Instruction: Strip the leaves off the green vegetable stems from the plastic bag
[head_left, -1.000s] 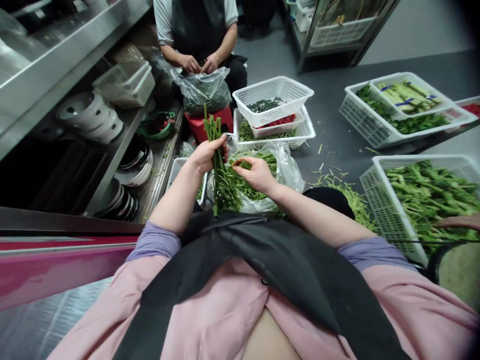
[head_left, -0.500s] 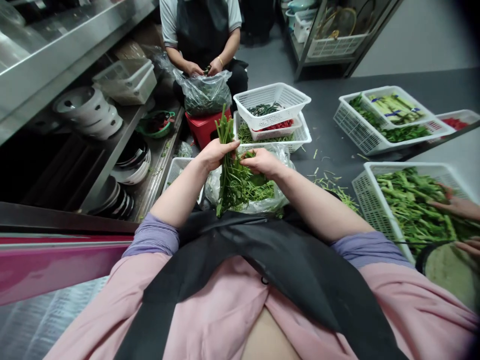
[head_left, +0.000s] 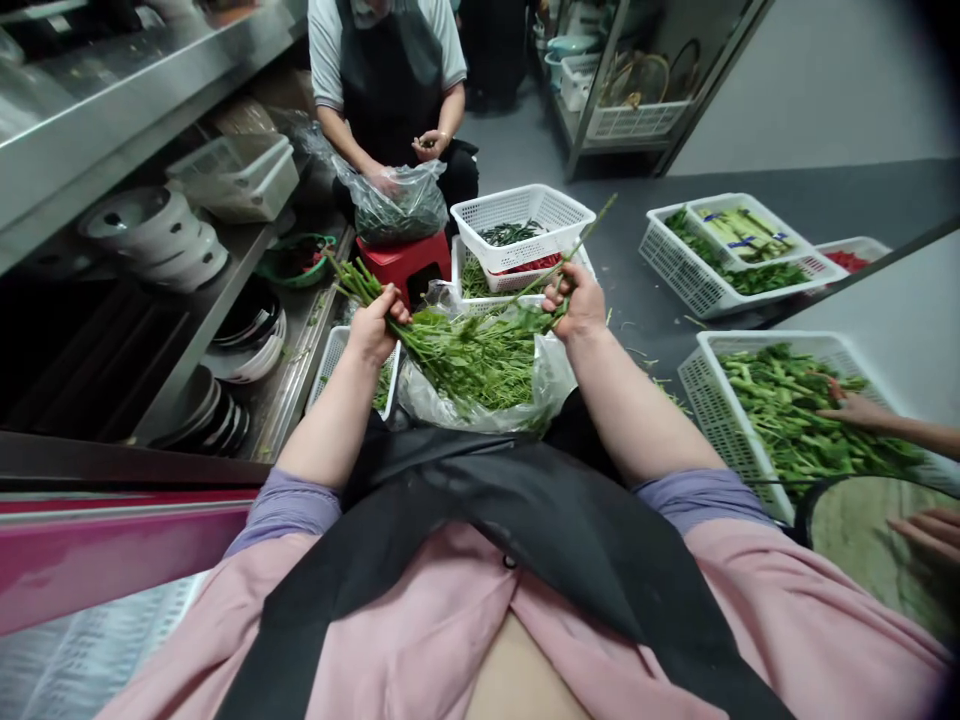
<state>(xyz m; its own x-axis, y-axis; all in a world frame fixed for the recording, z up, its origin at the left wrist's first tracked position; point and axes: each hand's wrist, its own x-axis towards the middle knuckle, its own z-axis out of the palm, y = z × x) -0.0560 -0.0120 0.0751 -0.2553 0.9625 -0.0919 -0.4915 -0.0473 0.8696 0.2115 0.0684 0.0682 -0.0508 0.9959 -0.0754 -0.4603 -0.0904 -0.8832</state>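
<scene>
My left hand (head_left: 379,322) is closed around a bunch of leafy green stems (head_left: 431,340), their cut ends pointing up and left. Opposite it, my right hand (head_left: 576,303) grips a single green stem (head_left: 589,235) whose tip rises past the fingers toward the upper right. Below both hands lies an opened clear plastic bag (head_left: 553,375) heaped with the same loose greens (head_left: 491,380). Leaves from the bunch hang over this heap, and I cannot tell where the bunch ends and the heap begins.
A person (head_left: 394,90) sits opposite, one hand in a plastic bag on a red stool (head_left: 405,262). Stacked white baskets (head_left: 525,212) stand ahead. At right, another person's hand (head_left: 855,408) reaches into a basket of greens (head_left: 795,400). Steel shelving (head_left: 247,235) with bowls runs along the left.
My hands have moved apart, the left one to the left and the right one to the right with a stem. The bunch has tilted from upright to slanting left.
</scene>
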